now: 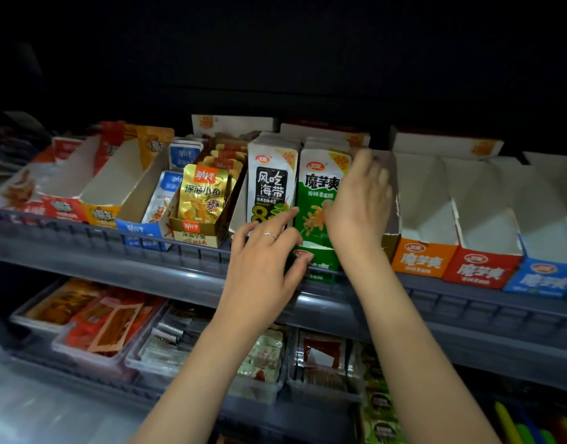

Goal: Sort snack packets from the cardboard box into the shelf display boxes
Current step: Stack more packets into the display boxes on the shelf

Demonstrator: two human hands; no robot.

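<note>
Green snack packets [317, 193] stand upright in a green display box [324, 262] at the middle of the upper shelf. White-and-black packets [271, 184] stand in the box just to their left. My left hand [263, 264], a ring on one finger, rests on the front of both boxes: the index finger points up between the two rows and the thumb touches the green box front. My right hand [359, 200] lies with spread fingers against the right edge of the green packets. Neither hand holds a packet. The cardboard box is out of view.
Gold packets [203, 193] and blue-white packets [162, 200] fill boxes further left. Empty display boxes stand at the right with orange [423, 257], red [481, 267] and blue [538, 280] fronts. A grey shelf rail [147, 251] runs along the front. Lower trays [109, 325] hold more snacks.
</note>
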